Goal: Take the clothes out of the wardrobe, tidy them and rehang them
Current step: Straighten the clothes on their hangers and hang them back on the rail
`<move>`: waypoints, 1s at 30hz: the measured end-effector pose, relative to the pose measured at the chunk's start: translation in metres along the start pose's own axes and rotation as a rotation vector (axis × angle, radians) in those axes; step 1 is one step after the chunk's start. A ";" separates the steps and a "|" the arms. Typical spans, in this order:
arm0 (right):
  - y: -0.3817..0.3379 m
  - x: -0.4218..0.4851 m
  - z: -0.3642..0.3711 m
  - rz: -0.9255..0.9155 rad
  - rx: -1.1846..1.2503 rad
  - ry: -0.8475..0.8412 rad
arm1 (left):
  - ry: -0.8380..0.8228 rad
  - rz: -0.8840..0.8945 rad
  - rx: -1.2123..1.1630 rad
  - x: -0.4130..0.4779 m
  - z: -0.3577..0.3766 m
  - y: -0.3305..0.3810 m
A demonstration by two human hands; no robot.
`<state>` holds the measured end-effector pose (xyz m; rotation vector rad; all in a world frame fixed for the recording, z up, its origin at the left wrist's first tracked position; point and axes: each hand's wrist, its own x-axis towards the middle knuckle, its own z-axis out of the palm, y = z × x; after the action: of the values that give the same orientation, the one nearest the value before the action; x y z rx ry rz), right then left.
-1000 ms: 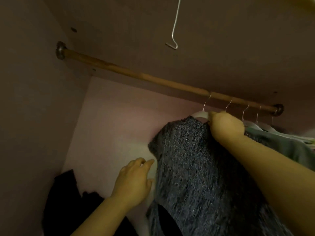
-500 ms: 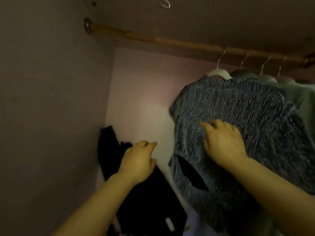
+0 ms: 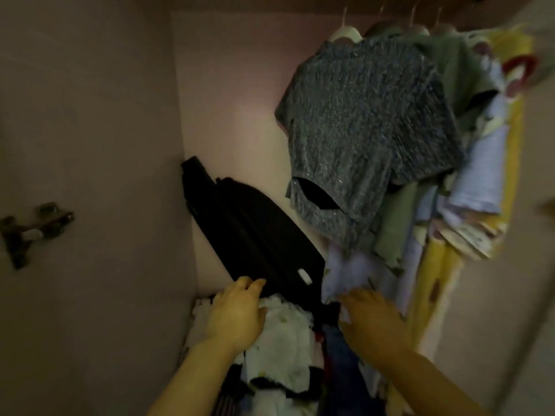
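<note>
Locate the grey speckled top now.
Head view, upper right: the grey speckled top hangs on a white hanger, leftmost of the hung clothes, with a green garment just right of it and a black object below-left.

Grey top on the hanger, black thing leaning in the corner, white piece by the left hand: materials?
Grey top: flecked knit, glinting specks suggest metallic thread. Black thing: matte, holds its slanted shape, so probably stiff; material unclear. White piece: soft, nubbly cloth, maybe terry or fleece.

Grey top (image 3: 366, 121): speckled knit cloth, faint glitter. Wardrobe wall (image 3: 90, 115): smooth matt panel. Hinge (image 3: 30, 226): dull metal (blurred). Hanger (image 3: 345, 33): white, smooth.
</note>
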<state>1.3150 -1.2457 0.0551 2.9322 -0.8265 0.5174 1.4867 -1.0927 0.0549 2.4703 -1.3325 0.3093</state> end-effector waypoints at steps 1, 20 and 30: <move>-0.005 -0.024 0.002 0.030 0.006 0.021 | -0.027 0.022 -0.009 -0.016 0.006 0.002; -0.104 -0.518 -0.033 1.019 0.074 -0.344 | -0.620 0.769 -0.122 -0.346 0.055 0.153; -0.249 -0.767 -0.100 1.528 0.117 -0.182 | -0.727 1.274 -0.209 -0.574 0.002 0.228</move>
<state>0.7986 -0.6365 -0.0945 1.8032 -2.9674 0.2607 0.9844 -0.7684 -0.0993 1.2321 -2.8849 -0.5042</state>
